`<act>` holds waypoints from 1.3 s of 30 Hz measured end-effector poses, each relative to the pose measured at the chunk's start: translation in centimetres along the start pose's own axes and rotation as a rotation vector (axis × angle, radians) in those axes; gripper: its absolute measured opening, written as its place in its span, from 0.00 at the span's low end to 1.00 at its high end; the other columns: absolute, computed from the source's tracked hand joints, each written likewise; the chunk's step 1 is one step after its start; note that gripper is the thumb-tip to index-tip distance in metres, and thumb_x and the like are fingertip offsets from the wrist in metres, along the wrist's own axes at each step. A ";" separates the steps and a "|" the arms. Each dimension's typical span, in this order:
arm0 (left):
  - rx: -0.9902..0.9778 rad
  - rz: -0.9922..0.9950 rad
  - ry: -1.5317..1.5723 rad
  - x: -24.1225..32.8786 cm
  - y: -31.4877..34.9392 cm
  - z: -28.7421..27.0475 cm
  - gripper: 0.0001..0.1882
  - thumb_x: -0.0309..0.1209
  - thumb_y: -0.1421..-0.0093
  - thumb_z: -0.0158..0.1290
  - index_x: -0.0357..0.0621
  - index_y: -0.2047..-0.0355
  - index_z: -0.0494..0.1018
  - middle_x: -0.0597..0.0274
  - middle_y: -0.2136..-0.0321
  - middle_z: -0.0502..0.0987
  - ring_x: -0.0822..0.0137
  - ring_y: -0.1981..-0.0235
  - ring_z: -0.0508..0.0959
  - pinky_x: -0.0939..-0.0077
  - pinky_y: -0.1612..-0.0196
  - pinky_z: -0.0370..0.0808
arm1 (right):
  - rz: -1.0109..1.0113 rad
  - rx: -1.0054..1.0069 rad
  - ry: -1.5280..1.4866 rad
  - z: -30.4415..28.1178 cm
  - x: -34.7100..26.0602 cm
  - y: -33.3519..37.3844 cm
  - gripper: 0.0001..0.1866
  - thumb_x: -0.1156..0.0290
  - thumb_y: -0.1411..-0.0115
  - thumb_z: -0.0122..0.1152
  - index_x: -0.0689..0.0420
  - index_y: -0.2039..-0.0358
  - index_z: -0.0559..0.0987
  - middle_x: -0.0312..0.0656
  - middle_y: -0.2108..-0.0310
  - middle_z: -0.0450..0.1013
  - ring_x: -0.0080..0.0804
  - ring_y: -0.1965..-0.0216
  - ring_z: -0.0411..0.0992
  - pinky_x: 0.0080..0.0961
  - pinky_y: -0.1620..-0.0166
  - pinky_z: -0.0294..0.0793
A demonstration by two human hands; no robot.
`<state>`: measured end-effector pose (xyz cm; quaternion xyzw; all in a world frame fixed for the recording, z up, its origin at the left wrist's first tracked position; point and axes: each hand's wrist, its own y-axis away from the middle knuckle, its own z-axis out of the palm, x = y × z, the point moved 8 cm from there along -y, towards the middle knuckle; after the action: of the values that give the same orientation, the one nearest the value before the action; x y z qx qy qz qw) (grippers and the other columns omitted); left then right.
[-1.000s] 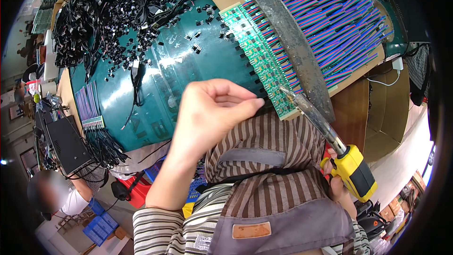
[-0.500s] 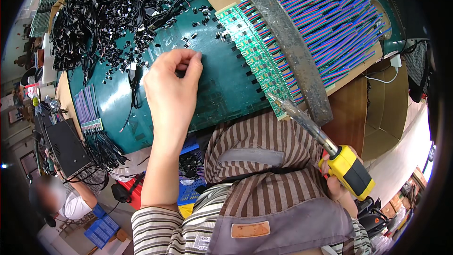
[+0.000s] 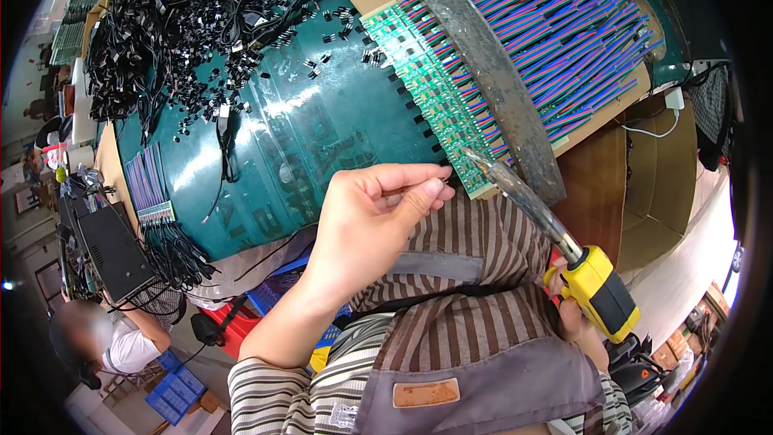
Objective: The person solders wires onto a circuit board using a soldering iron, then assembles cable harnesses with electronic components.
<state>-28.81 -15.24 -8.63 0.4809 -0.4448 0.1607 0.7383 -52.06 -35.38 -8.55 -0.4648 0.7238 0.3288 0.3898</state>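
My left hand (image 3: 366,217) is closed, with thumb and forefinger pinched on a small black component (image 3: 448,180), mostly hidden by the fingertips. It is at the near end of a row of green circuit boards (image 3: 427,84). Black components like it stick out along the boards' left edge. My right hand (image 3: 573,318) grips a yellow and black soldering gun (image 3: 602,294) from below, its fingers partly hidden by the handle. The gun's metal tip rests at or just above the boards near their close end. A heavy grey metal bar (image 3: 491,72) lies across the striped wires leading from the boards.
Loose black components (image 3: 318,64) and a heap of black cables (image 3: 153,40) lie on the green mat (image 3: 306,129). A finished-looking wired strip (image 3: 157,213) lies at the left. An open cardboard box (image 3: 660,185) stands at right. Another person (image 3: 133,342) sits at the lower left.
My left hand has moved right and nearer to me, from over the mat to the boards' near end. The soldering gun's tip has shifted slightly up along the boards.
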 end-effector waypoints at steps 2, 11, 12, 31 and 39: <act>0.014 0.015 0.033 -0.1 0.0 0.3 0.11 0.22 0.39 0.56 0.28 0.58 0.76 0.53 0.66 0.81 0.71 0.64 0.81 0.80 0.58 0.78 | 0.038 0.044 -0.051 -0.1 0.6 -0.1 0.19 0.59 0.56 0.61 0.63 0.70 0.78 0.48 0.70 0.75 0.46 0.69 0.76 0.34 0.63 0.76; -0.032 -0.149 0.118 -0.9 -1.6 0.2 0.08 0.26 0.43 0.61 0.31 0.68 0.79 0.54 0.71 0.82 0.73 0.73 0.79 0.83 0.67 0.77 | -0.031 0.044 -0.098 0.0 -2.4 -1.9 0.18 0.62 0.57 0.62 0.64 0.69 0.78 0.50 0.69 0.76 0.46 0.67 0.76 0.34 0.62 0.77; -0.019 -0.130 0.086 -0.8 -1.7 0.2 0.08 0.26 0.44 0.62 0.31 0.69 0.79 0.55 0.73 0.81 0.74 0.74 0.79 0.83 0.69 0.76 | -0.029 0.045 -0.098 0.2 -2.4 -1.8 0.18 0.62 0.57 0.62 0.64 0.69 0.78 0.50 0.69 0.76 0.46 0.67 0.76 0.34 0.62 0.77; 0.066 -0.068 -0.072 -0.3 -1.7 -0.1 0.09 0.26 0.44 0.61 0.30 0.73 0.77 0.54 0.75 0.81 0.74 0.76 0.79 0.83 0.70 0.75 | -0.131 0.023 -0.086 0.3 -2.6 -2.0 0.16 0.63 0.58 0.63 0.64 0.73 0.77 0.47 0.75 0.74 0.41 0.75 0.74 0.28 0.70 0.74; 0.067 -0.081 -0.042 -0.3 -1.8 0.0 0.08 0.25 0.45 0.61 0.30 0.73 0.77 0.54 0.75 0.81 0.73 0.76 0.79 0.82 0.70 0.76 | -0.239 0.026 -0.010 0.2 -3.4 -1.9 0.18 0.59 0.56 0.65 0.63 0.74 0.77 0.46 0.76 0.74 0.39 0.78 0.74 0.26 0.72 0.73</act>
<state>-27.79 -16.02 -9.92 0.5261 -0.4346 0.1355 0.7183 -49.38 -34.48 -5.89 -0.5408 0.6656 0.2728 0.4359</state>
